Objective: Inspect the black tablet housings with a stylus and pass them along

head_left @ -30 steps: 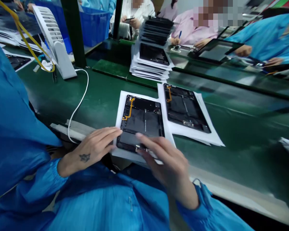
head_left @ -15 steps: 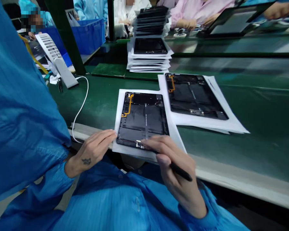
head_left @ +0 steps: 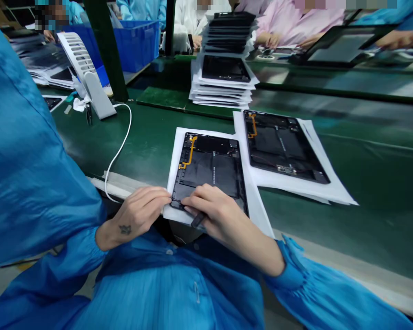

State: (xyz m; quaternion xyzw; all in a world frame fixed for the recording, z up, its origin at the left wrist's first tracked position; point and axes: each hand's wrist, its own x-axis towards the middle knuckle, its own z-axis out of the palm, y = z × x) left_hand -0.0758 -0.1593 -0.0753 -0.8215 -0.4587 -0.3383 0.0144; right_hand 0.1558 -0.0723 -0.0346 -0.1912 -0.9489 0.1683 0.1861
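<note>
Tightly curled, the right hand (head_left: 216, 220) pinches a slim black stylus (head_left: 198, 220) over a black tablet frame (head_left: 206, 172); the spread left hand (head_left: 141, 215) steadies it, and a slip could scratch the thin orange flex cable (head_left: 190, 153).

No text could be read. A small label (head_left: 286, 169) on the farther housing (head_left: 268, 140) and a thin white strip (head_left: 214, 175) on the nearer housing (head_left: 199, 167) were too small to make out.

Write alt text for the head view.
The left hand and right hand, holding a black pen-like tool, rest on the lower edge of an opened tablet on white paper. A second tablet lies beside it on a green workbench.
</note>
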